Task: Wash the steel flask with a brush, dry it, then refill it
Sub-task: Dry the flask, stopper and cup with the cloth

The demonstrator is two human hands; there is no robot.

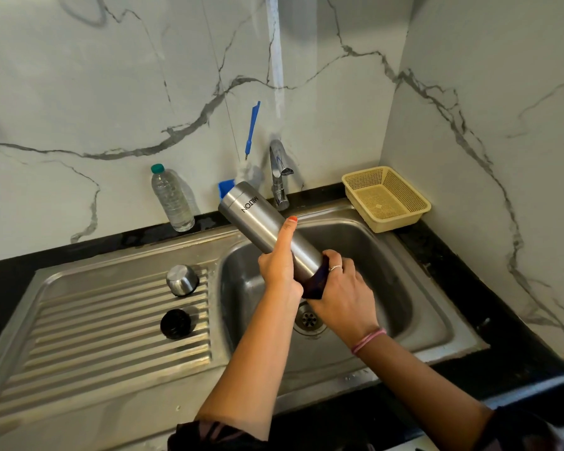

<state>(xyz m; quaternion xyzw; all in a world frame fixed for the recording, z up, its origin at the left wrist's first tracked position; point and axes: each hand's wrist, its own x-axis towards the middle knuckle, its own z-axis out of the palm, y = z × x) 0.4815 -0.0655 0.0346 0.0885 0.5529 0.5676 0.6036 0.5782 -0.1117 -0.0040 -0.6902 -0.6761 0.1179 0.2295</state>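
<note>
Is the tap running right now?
Off: no stream falls from the tap spout, and the sink basin below shows no flowing water.

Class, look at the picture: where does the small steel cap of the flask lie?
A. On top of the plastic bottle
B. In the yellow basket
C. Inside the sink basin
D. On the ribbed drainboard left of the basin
D: the steel cap sits on the ribbed drainboard, above a black stopper.
</note>
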